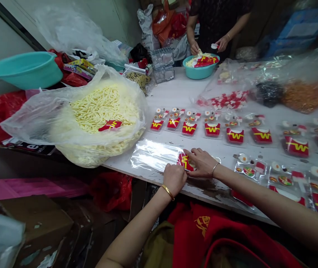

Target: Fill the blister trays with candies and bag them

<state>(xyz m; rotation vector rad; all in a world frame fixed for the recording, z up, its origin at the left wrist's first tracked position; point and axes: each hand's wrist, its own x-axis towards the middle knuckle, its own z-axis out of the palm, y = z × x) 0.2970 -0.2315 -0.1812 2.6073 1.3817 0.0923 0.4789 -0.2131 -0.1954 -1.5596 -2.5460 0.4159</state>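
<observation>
A long clear plastic bag [153, 154] lies flat near the front edge of the white table. At its right end is a blister pack [183, 160] with a red toy fries carton bearing a yellow W. My left hand [174, 178], wearing a gold bangle, is closed at the near edge of the bag, its fingertips hidden. My right hand [202, 162] spans the pack from the right, index finger on its far side and thumb on its near side. Part of the pack is covered by this hand.
Left stands a big open bag of pale toy fries [97, 108]. Behind my hands runs a row of filled blister packs [212, 129]; more packs [249, 171] lie right. Opposite, a person's hands work over a turquoise basin [199, 73]. Another basin [25, 69] rests at far left.
</observation>
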